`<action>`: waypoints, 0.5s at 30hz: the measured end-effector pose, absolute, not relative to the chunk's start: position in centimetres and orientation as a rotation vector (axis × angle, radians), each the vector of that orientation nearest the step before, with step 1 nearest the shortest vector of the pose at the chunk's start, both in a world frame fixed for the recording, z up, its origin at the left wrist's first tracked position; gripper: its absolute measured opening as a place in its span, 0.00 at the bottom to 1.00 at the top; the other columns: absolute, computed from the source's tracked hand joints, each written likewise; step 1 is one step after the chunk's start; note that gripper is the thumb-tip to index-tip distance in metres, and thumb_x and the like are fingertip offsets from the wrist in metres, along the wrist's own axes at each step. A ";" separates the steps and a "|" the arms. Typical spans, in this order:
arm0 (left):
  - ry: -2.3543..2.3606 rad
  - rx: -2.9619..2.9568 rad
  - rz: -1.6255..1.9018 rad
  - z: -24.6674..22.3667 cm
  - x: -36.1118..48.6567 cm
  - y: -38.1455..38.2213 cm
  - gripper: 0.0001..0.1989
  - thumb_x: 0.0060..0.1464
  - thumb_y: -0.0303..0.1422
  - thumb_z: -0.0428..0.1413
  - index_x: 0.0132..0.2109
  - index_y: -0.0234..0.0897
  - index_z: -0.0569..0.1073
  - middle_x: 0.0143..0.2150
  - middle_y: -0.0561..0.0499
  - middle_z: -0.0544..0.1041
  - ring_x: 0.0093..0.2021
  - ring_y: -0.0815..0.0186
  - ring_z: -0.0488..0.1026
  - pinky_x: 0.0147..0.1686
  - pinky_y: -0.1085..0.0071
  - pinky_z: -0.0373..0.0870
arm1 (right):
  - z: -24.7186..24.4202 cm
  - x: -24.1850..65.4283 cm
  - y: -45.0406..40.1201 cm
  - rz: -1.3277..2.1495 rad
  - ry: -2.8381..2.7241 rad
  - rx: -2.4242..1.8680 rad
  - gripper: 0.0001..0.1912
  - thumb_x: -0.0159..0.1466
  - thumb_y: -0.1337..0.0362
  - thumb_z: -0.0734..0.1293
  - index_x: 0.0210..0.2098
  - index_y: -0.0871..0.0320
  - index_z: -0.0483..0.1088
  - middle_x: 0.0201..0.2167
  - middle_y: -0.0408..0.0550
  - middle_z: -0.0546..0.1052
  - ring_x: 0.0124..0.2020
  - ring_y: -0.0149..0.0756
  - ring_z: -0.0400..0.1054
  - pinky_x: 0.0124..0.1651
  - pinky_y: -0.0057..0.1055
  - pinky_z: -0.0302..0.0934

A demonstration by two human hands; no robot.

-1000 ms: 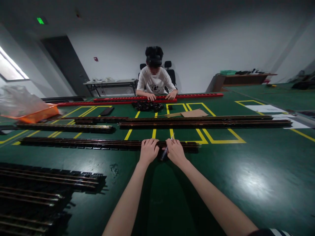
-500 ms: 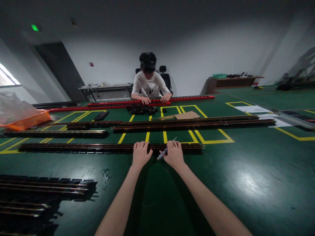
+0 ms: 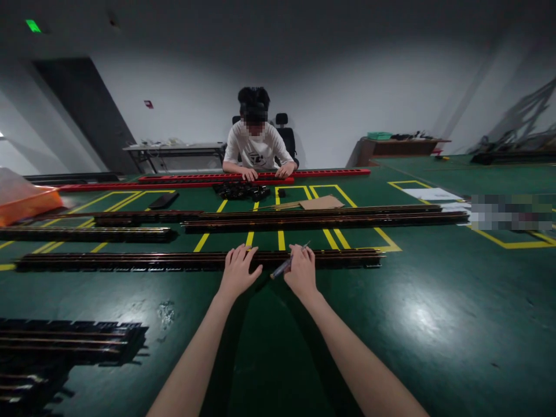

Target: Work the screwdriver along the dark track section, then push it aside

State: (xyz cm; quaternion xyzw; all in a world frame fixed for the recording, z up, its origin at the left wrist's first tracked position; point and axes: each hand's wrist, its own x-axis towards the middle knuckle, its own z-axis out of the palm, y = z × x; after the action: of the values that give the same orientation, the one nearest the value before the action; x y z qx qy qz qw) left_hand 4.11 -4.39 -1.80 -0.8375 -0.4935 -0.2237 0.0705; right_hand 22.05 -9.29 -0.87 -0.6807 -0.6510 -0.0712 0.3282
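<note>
A broad green tabletop (image 3: 434, 324) marked with yellow lines fills the view under a dim grey ceiling, with a white wall behind. The left hand (image 3: 238, 271) lies flat with its fingers spread, fingertips touching the near edge of a long dark rail (image 3: 130, 260) that runs across the tabletop in front of the person. The right hand (image 3: 300, 269) rests on the same rail just beside the left, its fingers curled around a slim pen-like tool (image 3: 284, 265) that slants from the rail down toward the gap between the two hands. Beyond this rail lie more long dark rails (image 3: 325, 219), side by side and well apart from the hands. A stack of similar rails (image 3: 65, 339) sits at the near left. On the far side a seated person in a white shirt (image 3: 255, 150) has both hands on a long red strip (image 3: 330, 172), with a heap of small black parts (image 3: 241, 190) just before it and a piece of cardboard (image 3: 320, 202) near. An orange tray (image 3: 26, 205) stands at the far left.
</note>
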 end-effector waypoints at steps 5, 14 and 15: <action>-1.526 -2.530 -0.641 -1.4 4.1 -4.6 0.24 0.56 0.37 0.47 0.58 0.33 0.66 0.57 0.39 0.69 0.61 0.53 0.60 0.60 0.52 0.52 | -1.1 22.0 -9.1 -0.157 -1.654 -1.841 0.19 0.54 0.77 0.61 0.45 0.63 0.62 0.45 0.61 0.75 0.53 0.49 0.66 0.60 0.55 0.48; -1.551 -2.500 -0.636 -1.8 3.9 -4.3 0.25 0.56 0.37 0.46 0.59 0.34 0.65 0.58 0.39 0.67 0.61 0.52 0.59 0.60 0.50 0.52 | -1.1 22.3 -9.2 -0.277 -1.413 -1.884 0.20 0.55 0.82 0.54 0.45 0.66 0.64 0.55 0.69 0.68 0.62 0.52 0.55 0.61 0.60 0.43; -1.544 -2.502 -0.633 -1.9 3.9 -4.2 0.25 0.56 0.37 0.46 0.58 0.34 0.65 0.57 0.39 0.68 0.61 0.52 0.59 0.60 0.51 0.52 | -1.1 22.3 -9.2 -0.247 -1.464 -1.849 0.19 0.55 0.81 0.55 0.44 0.66 0.64 0.54 0.67 0.69 0.62 0.50 0.56 0.61 0.58 0.44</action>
State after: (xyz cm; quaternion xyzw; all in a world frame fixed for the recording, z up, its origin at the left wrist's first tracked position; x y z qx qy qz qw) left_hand 3.93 -4.18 -1.88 -0.8300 -0.5123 -0.2100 0.0672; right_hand 22.25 -9.21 -1.06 -0.7225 -0.5723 -0.0966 0.3758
